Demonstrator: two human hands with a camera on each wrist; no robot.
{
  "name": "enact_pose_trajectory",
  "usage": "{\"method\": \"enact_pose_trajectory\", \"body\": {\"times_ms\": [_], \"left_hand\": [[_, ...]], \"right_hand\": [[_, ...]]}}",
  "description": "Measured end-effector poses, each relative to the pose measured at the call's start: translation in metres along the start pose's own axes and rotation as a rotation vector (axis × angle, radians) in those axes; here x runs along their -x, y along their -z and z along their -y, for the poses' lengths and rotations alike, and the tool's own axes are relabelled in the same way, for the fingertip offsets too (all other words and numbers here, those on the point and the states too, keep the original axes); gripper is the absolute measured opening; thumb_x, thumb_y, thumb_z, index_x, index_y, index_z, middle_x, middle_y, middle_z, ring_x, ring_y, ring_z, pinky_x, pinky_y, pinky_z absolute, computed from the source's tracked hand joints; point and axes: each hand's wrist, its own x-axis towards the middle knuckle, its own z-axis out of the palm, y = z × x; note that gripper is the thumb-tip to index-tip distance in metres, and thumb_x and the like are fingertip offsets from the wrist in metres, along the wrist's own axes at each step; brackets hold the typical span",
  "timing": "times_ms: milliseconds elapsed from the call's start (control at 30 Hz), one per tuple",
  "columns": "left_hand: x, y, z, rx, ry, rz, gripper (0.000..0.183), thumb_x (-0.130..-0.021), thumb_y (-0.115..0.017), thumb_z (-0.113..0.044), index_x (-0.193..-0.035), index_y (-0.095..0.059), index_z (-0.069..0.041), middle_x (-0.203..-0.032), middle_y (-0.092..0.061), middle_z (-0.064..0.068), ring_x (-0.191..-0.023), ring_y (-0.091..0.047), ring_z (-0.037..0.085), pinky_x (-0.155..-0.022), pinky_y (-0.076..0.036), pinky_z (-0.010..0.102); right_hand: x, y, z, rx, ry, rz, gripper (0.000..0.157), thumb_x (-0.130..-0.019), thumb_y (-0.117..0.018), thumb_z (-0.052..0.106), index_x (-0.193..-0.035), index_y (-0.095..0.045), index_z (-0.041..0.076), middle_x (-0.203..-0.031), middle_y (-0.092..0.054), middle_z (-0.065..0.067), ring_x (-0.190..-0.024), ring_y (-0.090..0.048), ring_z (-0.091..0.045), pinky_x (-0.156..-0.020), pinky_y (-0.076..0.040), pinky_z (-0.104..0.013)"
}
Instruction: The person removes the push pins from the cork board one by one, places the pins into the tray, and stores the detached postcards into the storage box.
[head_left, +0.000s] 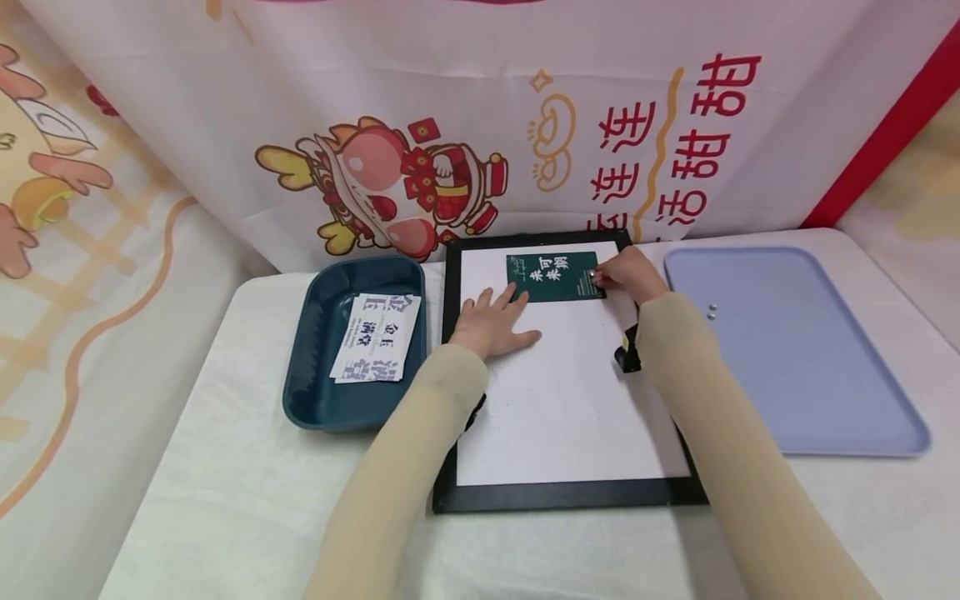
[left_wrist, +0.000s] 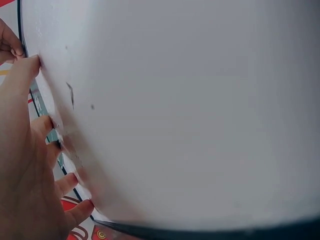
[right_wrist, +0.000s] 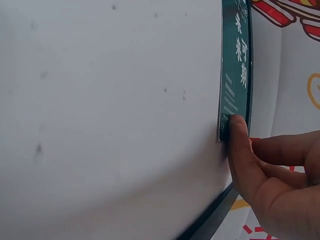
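Note:
A green card [head_left: 555,283] with white characters lies crosswise near the top of a white board [head_left: 562,400] with a black frame. My left hand [head_left: 491,325] rests on the board with fingers spread, one fingertip at the card's lower left corner. At the card's right end, my right hand [head_left: 628,273] pinches a small silver bead [head_left: 592,273] against the card. From the right wrist view, the thumb [right_wrist: 239,130] overlaps the end of the green card [right_wrist: 234,85], and the other fingers are bent behind it; the bead is hidden there.
Left of the board stands a dark teal bin [head_left: 315,400] with several white printed cards [head_left: 378,337]. A pale blue tray [head_left: 810,358] lies to the right, with two small silver beads [head_left: 712,312] near its left edge. Behind the board hangs a printed cloth [head_left: 450,75].

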Motion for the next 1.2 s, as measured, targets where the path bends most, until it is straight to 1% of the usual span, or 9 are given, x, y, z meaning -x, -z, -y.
{"method": "enact_pose_trajectory", "body": {"times_ms": [67, 167, 367, 533, 600, 733, 933, 1067, 1200], "left_hand": [[0.0, 0.0, 0.0, 0.006, 0.0, 0.004, 0.077, -0.092, -0.038, -0.064, -0.153, -0.01, -0.027, -0.162, -0.002, -0.001, -0.149, -0.006, 0.031, -0.12, -0.012, 0.053], [-0.001, 0.0, 0.0, 0.012, 0.0, 0.006, 0.077, -0.092, -0.038, -0.064, -0.153, -0.01, -0.027, -0.162, -0.002, -0.001, -0.149, -0.006, 0.031, -0.12, -0.011, 0.053], [-0.001, -0.001, 0.0, -0.002, 0.003, 0.002, 0.077, -0.092, -0.038, -0.064, -0.153, -0.01, -0.027, -0.162, -0.002, -0.002, -0.149, -0.006, 0.031, -0.12, -0.012, 0.053], [-0.001, -0.002, 0.0, -0.009, 0.003, -0.003, 0.077, -0.092, -0.038, -0.064, -0.153, -0.01, -0.028, -0.162, -0.003, -0.002, -0.149, -0.007, 0.031, -0.12, -0.012, 0.053], [-0.001, -0.002, 0.0, -0.008, 0.002, -0.004, 0.077, -0.092, -0.038, -0.064, -0.153, -0.01, -0.028, -0.162, -0.003, -0.002, -0.149, -0.007, 0.031, -0.12, -0.012, 0.053], [-0.001, -0.001, 0.001, -0.009, 0.001, -0.003, 0.077, -0.091, -0.038, -0.065, -0.153, -0.01, -0.028, -0.162, -0.003, -0.002, -0.149, -0.007, 0.031, -0.12, -0.012, 0.053], [0.0, -0.001, 0.002, -0.011, 0.0, -0.008, 0.077, -0.092, -0.037, -0.064, -0.153, -0.01, -0.027, -0.162, -0.003, -0.001, -0.149, -0.007, 0.031, -0.12, -0.013, 0.053], [-0.001, -0.002, 0.002, -0.003, -0.004, -0.005, 0.077, -0.092, -0.037, -0.064, -0.153, -0.01, -0.027, -0.162, -0.002, -0.001, -0.149, -0.006, 0.031, -0.12, -0.012, 0.053], [-0.002, -0.002, 0.001, 0.0, -0.004, -0.003, 0.077, -0.092, -0.037, -0.064, -0.153, -0.01, -0.027, -0.162, -0.002, -0.002, -0.149, -0.006, 0.031, -0.12, -0.012, 0.053]], "right_hand": [[-0.001, 0.0, 0.0, -0.011, -0.006, 0.003, 0.035, -0.096, -0.05, 0.009, -0.127, -0.052, -0.008, -0.062, -0.057, 0.002, -0.052, -0.057, -0.003, -0.056, -0.05, -0.015], [-0.002, -0.002, 0.001, 0.018, 0.0, -0.011, 0.035, -0.096, -0.051, 0.01, -0.127, -0.053, -0.007, -0.06, -0.055, 0.003, -0.052, -0.056, -0.003, -0.057, -0.049, -0.016], [0.002, -0.007, 0.001, 0.105, 0.024, -0.053, 0.034, -0.097, -0.051, 0.013, -0.125, -0.054, -0.006, -0.066, -0.055, 0.002, -0.057, -0.054, -0.004, -0.07, -0.046, -0.021], [0.004, -0.01, 0.0, 0.126, 0.022, -0.076, 0.035, -0.096, -0.05, 0.014, -0.125, -0.052, -0.006, -0.076, -0.057, -0.002, -0.062, -0.055, -0.007, -0.082, -0.048, -0.027], [0.004, -0.01, 0.0, 0.122, 0.02, -0.081, 0.035, -0.096, -0.05, 0.013, -0.126, -0.051, -0.006, -0.081, -0.057, -0.004, -0.064, -0.055, -0.007, -0.085, -0.048, -0.028], [0.002, -0.01, -0.001, 0.108, 0.022, -0.081, 0.036, -0.096, -0.05, 0.013, -0.127, -0.05, -0.006, -0.084, -0.057, -0.005, -0.064, -0.055, -0.007, -0.078, -0.049, -0.025], [-0.004, -0.006, -0.003, 0.006, 0.025, -0.039, 0.035, -0.095, -0.053, 0.012, -0.125, -0.054, -0.006, -0.068, -0.056, 0.003, -0.056, -0.055, -0.002, -0.06, -0.048, -0.017], [-0.004, -0.005, -0.004, -0.017, 0.03, -0.03, 0.034, -0.094, -0.054, 0.01, -0.123, -0.055, -0.006, -0.064, -0.056, 0.005, -0.055, -0.055, -0.001, -0.057, -0.048, -0.015], [-0.004, -0.005, -0.005, -0.01, 0.038, -0.05, 0.036, -0.093, -0.054, 0.009, -0.125, -0.054, -0.007, -0.068, -0.056, 0.003, -0.054, -0.055, -0.002, -0.057, -0.049, -0.016]]}}
